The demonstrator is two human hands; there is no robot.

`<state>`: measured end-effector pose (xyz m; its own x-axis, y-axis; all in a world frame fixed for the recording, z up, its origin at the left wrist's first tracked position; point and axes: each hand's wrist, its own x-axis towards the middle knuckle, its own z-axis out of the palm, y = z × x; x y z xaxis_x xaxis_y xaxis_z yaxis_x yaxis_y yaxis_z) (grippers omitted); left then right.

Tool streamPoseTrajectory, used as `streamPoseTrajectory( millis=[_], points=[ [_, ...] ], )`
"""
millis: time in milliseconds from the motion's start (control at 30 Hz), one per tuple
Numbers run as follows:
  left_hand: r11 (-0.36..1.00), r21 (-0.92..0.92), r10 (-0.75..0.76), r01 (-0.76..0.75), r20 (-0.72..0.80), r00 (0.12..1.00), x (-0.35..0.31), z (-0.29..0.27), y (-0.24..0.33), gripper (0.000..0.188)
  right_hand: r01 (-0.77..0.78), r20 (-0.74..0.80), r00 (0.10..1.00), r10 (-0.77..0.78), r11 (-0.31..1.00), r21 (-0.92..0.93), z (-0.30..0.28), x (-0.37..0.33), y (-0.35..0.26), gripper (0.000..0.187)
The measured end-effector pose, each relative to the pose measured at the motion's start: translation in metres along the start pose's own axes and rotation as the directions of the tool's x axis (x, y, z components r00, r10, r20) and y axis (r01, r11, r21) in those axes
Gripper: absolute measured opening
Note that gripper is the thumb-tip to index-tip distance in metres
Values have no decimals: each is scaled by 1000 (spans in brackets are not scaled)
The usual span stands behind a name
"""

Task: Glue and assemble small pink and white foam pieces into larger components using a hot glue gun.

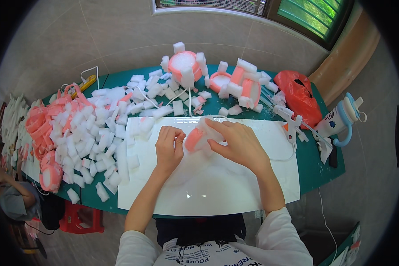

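Over the white board (164,199), my right hand (241,144) grips a white foam piece (204,126), fingers on top and thumb at its near side. A curved pink foam part (193,140) shows at the left of this piece, joined to it or pressed against it; I cannot tell which. My left hand (169,146) is just left of the pink part, fingers curled in and thumb against them in a pinch. Whether something small is between those fingertips is hidden. Both forearms reach in from the lower edge.
White foam blocks (88,137) and pink foam parts (42,124) heap the table's left. Block-studded pink rings (181,62) stand at the back. A glue gun (290,119), red plastic bag (299,97) and tumbler (341,117) are right. Someone (20,199) sits far left near a red stool (80,219).
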<state>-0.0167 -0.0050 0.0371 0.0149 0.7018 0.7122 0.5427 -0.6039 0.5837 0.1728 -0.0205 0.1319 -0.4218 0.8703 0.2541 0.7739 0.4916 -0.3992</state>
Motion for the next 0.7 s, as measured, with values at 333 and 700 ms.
streamPoseTrajectory(
  millis=[333, 700],
  points=[
    [999, -3, -40, 40, 82, 996, -2, -6, -5, 9, -11, -1, 1000, 11, 1000, 2, -2, 0, 2, 48],
    [982, 77, 160, -170, 120, 980, 0, -2, 6, 9, -50, 20, 999, 50, 998, -25, -3, 1, 1, 49]
  ],
)
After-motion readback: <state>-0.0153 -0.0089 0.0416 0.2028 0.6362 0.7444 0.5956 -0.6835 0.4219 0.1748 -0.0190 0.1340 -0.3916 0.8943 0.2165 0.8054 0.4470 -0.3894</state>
